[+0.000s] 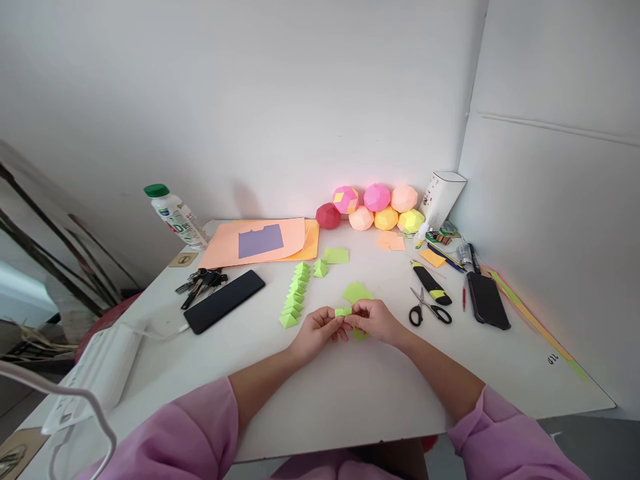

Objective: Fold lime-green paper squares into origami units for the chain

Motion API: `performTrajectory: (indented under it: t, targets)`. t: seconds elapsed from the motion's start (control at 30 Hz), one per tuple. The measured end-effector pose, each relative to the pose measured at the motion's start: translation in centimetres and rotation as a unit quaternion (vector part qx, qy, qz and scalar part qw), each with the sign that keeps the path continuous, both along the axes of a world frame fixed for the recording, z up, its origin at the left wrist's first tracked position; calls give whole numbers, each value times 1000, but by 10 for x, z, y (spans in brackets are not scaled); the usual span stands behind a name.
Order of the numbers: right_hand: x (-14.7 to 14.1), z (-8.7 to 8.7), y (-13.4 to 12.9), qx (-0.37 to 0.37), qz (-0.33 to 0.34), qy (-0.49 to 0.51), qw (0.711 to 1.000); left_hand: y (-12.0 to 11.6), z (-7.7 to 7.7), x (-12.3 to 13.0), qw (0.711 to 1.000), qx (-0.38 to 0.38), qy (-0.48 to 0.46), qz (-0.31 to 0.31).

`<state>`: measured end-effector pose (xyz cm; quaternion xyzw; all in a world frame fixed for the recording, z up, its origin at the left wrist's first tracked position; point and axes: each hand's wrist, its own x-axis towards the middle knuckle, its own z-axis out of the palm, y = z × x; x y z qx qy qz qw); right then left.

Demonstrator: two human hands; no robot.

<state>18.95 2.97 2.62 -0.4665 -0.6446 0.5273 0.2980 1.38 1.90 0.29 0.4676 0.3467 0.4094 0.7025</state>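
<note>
A small piece of light green paper point(343, 311) is pinched between my two hands above the middle of the table. My left hand point(319, 331) grips its left end, and my right hand point(373, 319) closes on its right end. Just behind and partly under my right hand lie loose green paper pieces point(357, 291), partly hidden. To the left of my hands runs a row of several folded green paper units point(295, 293), with one more folded unit point(321, 268) beside the row's far end. A flat green sheet point(337, 255) lies behind that.
Several coloured paper balls point(377, 197) are stacked against the wall. Scissors point(429, 307), a utility knife point(431, 283) and a black phone point(489, 300) lie to the right. A dark phone point(225, 301), keys point(200, 283), orange paper point(220, 240) and a bottle point(180, 217) occupy the left.
</note>
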Motion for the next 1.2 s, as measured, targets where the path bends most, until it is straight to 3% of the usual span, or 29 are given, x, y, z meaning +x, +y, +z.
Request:
performTrajectory:
  t: [0.37, 0.57, 0.9, 1.03, 1.2]
  targets:
    - [-4, 6, -4, 71, 29, -38, 996, -3, 5, 1, 998, 30, 47, -9]
    - [-3, 6, -3, 111, 18, -46, 993, -2, 4, 0, 1000, 20, 9, -17]
    - [-3, 11, -4, 61, -15, 48, 997, 1, 5, -1, 1000, 19, -23, -8]
    - [-1, 5, -2, 148, -22, 31, 988, 2, 4, -1, 999, 12, -30, -2]
    - [2, 1, 2, 280, 48, -11, 959, 3, 4, -1, 1000, 2, -24, 19]
